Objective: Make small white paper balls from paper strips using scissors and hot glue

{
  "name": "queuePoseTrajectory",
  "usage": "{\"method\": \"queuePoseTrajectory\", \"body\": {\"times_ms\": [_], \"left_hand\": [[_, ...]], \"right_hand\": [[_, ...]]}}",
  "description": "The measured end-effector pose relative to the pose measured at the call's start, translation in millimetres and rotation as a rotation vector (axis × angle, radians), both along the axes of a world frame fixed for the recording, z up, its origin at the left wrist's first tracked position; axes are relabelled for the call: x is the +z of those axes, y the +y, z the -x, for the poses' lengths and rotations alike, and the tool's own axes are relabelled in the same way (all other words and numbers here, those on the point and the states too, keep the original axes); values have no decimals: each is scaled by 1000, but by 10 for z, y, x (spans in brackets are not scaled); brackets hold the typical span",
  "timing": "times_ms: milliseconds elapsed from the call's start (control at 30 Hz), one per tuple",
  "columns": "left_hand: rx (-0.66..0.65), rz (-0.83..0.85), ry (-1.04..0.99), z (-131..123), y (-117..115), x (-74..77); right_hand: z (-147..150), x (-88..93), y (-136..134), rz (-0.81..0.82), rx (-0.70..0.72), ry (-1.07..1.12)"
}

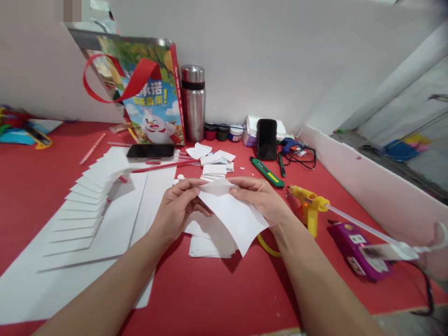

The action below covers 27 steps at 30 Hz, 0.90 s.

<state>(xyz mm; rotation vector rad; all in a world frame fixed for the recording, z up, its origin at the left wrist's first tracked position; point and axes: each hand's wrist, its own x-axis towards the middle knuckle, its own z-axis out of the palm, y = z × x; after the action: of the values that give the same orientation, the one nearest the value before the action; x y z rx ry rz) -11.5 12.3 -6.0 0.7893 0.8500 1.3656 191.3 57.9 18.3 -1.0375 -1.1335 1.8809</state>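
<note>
Both hands hold one white sheet of paper [241, 219] by its far edge, above the red table. My left hand [184, 200] pinches its left corner between thumb and fingers. My right hand [257, 196] grips it on the other side, thumb on top. The sheet bends and its near corner hangs toward me. Under it lies a stack of white paper sheets [210, 246]. Just beyond the hands sits a small pile of folded white paper pieces [214, 169]. To the left, a curved staircase of white folded cards [82, 210] stands on white board.
A yellow glue gun [308, 205] with a glue stick stands right of my right arm, beside a purple power box [360, 252] with cords. A green cutter [268, 172], phones [267, 139], a steel bottle [194, 105], paint jars [223, 132] and a printed bag [150, 98] stand farther back.
</note>
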Motion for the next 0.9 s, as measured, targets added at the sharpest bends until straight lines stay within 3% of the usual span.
{"method": "queuePoseTrajectory", "body": {"times_ms": [433, 733, 900], "left_hand": [[-2, -36, 20, 29, -11, 4], [138, -14, 347, -11, -9, 15], [141, 31, 386, -44, -45, 60]], "right_hand": [[5, 44, -66, -176, 75, -139], [16, 79, -46, -409, 78, -269], [102, 19, -48, -410, -5, -407]]}}
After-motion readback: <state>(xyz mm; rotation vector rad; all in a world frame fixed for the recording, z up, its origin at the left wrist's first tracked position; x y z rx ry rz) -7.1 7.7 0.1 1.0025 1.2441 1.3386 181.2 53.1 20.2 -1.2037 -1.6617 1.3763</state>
